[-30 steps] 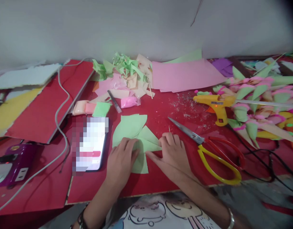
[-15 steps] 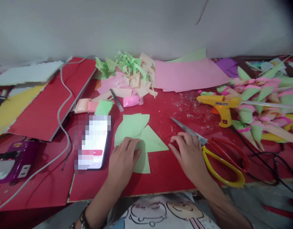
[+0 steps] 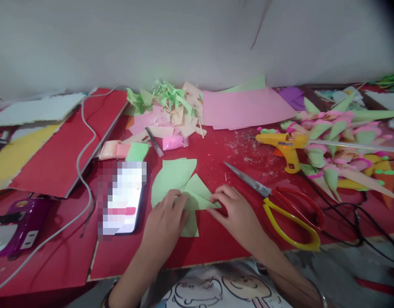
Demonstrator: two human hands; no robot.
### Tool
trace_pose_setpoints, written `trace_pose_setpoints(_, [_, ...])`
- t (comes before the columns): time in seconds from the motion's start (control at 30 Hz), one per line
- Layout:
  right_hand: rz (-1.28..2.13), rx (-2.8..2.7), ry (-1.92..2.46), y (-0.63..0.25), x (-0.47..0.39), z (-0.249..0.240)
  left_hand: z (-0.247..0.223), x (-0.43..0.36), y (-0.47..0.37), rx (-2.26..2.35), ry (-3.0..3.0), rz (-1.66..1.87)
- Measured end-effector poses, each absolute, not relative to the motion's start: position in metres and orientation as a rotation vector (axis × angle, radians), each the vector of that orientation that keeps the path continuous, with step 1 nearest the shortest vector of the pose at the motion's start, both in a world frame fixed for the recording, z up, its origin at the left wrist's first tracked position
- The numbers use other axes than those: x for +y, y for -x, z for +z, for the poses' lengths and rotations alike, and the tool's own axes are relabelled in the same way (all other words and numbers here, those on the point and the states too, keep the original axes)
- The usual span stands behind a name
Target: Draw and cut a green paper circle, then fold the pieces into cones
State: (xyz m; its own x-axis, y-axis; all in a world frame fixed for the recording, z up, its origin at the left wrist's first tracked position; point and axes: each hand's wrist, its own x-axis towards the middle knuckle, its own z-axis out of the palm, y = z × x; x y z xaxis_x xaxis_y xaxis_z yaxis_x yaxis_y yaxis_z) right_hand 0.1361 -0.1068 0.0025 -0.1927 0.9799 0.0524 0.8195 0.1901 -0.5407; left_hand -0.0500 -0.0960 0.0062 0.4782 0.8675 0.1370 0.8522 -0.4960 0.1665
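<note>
Light green paper pieces [image 3: 176, 173] lie overlapping on the red table in front of me. My left hand [image 3: 166, 218] rests on their lower left part, its fingers bent and pressing down on the paper. My right hand [image 3: 232, 214] has its thumb and forefinger around the pointed right corner of a green piece. Large scissors [image 3: 259, 187] with one red and one yellow handle lie just right of my right hand. Left of my left hand is a phone [image 3: 128, 196] with its screen lit.
A yellow glue gun [image 3: 287, 145] lies before pink and green paper flowers [image 3: 335, 132] at the right. Pink sheets [image 3: 248, 107] and paper scraps [image 3: 171, 100] are at the back. A white cable [image 3: 83, 156] and purple power box [image 3: 31, 222] are at the left.
My right hand has moved left, from beside the scissors to the paper's right corner, and its fingers have closed there. My left hand stays on the paper. The view has shifted slightly.
</note>
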Motion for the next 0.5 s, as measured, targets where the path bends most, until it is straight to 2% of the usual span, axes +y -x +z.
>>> trace_pose_setpoints(0.13, [0.729, -1.992, 1.651, -0.134, -0.104, 0.007, 0.014, -0.1, 0.04, 1.37, -2.769, 0.375])
trace_pose_setpoints(0.33, [1.319, -1.594, 1.402, -0.134, -0.107, 0.021, 0.022, -0.102, 0.032, 1.273, -2.946, 0.591])
trace_pose_setpoints(0.4, [1.363, -1.51, 1.321, -0.134, -0.11, 0.021, 0.021, -0.101, 0.034, 1.242, -2.923, 0.707])
trace_pose_setpoints(0.5, [1.191, -1.446, 1.195, -0.137, -0.114, 0.021, 0.017, -0.098, 0.039, 1.196, -2.834, 0.783])
